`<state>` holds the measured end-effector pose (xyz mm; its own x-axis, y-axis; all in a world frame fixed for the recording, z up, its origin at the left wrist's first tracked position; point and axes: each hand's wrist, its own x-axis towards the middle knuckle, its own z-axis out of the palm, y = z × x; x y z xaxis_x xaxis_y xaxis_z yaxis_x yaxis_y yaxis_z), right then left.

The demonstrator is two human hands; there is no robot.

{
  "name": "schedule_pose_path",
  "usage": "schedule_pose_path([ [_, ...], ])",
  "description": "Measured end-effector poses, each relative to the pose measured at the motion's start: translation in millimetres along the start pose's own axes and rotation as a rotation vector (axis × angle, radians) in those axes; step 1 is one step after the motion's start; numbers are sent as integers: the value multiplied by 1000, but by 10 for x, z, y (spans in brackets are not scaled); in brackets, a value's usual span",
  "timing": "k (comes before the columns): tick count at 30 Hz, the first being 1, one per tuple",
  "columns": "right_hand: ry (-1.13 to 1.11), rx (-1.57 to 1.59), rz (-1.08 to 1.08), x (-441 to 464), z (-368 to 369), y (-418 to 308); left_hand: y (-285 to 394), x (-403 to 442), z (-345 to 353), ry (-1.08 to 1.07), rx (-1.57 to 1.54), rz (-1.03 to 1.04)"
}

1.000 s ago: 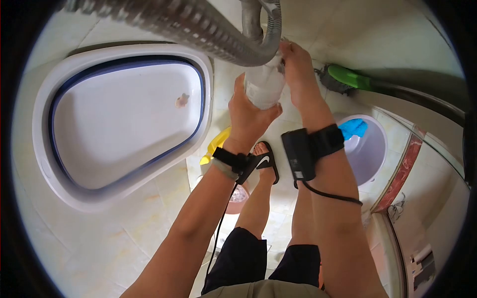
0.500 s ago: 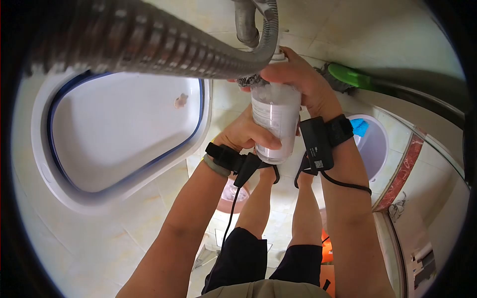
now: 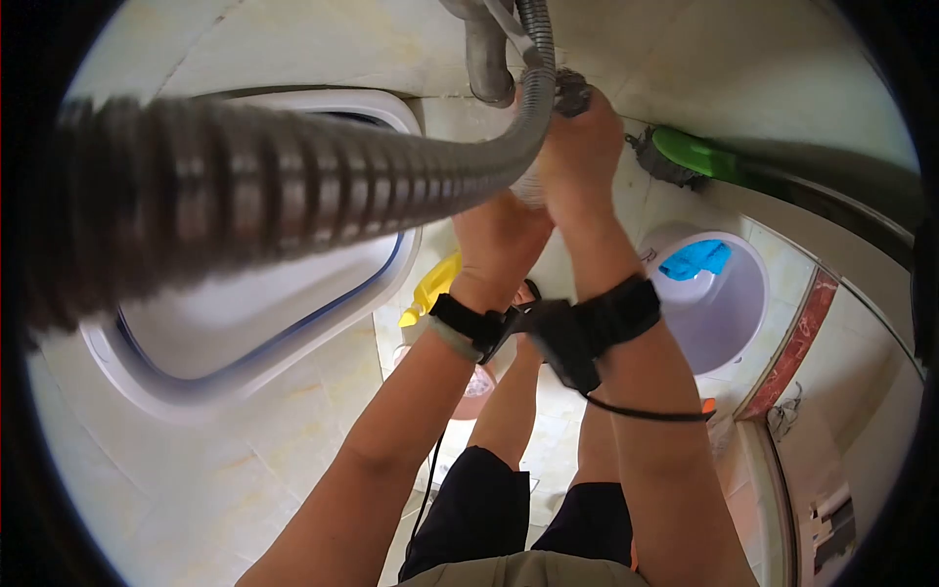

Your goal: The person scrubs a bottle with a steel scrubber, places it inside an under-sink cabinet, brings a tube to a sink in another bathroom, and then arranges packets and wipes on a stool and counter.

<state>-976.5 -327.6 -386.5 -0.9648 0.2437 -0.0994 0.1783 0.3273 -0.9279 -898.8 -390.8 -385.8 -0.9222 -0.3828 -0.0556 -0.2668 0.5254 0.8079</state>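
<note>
Out in front, partly behind the metal hose, a clear bottle shows only a small part of itself between my hands. My left hand is closed around its lower part. My right hand is closed higher up, its fingers on a dark grey, frizzy scrubbing pad. The rest of the bottle is covered by my hands and the hose. Black straps with small boxes and cables sit on both wrists.
A ribbed metal hose crosses close to the camera, below a pipe. On the left lies a white basin with a blue rim. A yellow bottle, a green-backed brush and a lilac bucket with a blue cloth stand around.
Both hands have moved up and away with the bottle, which is now mostly hidden. The scrubbing pad has shifted from the bottle's left side to its upper right. The yellow bottle has come into view.
</note>
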Motion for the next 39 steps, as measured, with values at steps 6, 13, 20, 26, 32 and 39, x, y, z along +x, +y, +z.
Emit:
schedule_pose_path([
  [6, -597, 887, 478, 187, -287, 0, -130, 80, -289, -567, -410, -232],
  [13, -416, 240, 159, 11, -125, -29, -212, 27, -123, -201, -139, -88],
  [20, -158, -22, -20, -451, 101, -131, 213, 75, -139, -61, 136, -85],
  [26, -811, 202, 250, 360, 11, 235, -162, 24, -136, -224, -157, -240],
  [32, -993, 1104, 614, 227, -302, 305, 37, 35, -310, -686, -773, -562],
  [39, -679, 578, 343, 107, -168, 82, -66, 54, -200, -442, -351, -376],
])
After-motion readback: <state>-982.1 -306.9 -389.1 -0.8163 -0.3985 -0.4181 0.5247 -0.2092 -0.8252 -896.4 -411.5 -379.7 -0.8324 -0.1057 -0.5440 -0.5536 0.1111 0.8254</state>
